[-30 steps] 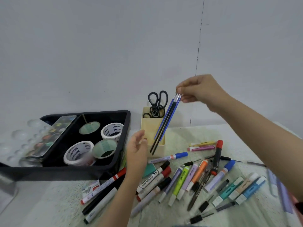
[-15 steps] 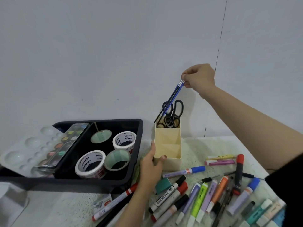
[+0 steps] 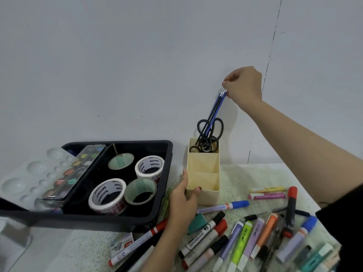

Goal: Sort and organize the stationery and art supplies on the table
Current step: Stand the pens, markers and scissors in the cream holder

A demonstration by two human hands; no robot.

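A cream three-compartment organizer box (image 3: pixel 204 191) stands on the table near the wall. Black scissors (image 3: pixel 218 126) stick out of its far compartment. My right hand (image 3: pixel 243 85) pinches the top ends of a small bunch of blue and black paintbrushes (image 3: pixel 215 109), whose lower ends reach down into that far compartment beside the scissors. My left hand (image 3: pixel 182 199) grips the box's near left corner, thumb on the front rim. Many markers and highlighters (image 3: pixel 241 242) lie scattered in front of the box.
A black tray (image 3: pixel 163 195) to the left holds several tape rolls (image 3: pixel 107 194) and a watercolor palette (image 3: pixel 72 173). A clear mixing palette (image 3: pixel 23 177) leans at the far left. The white wall stands right behind the box. A teal eraser (image 3: pixel 197 222) lies by my left wrist.
My right hand carried the paintbrushes from in front of the box up and back, then lowered their ends into the far compartment. My left hand moved from beside the box to gripping it.
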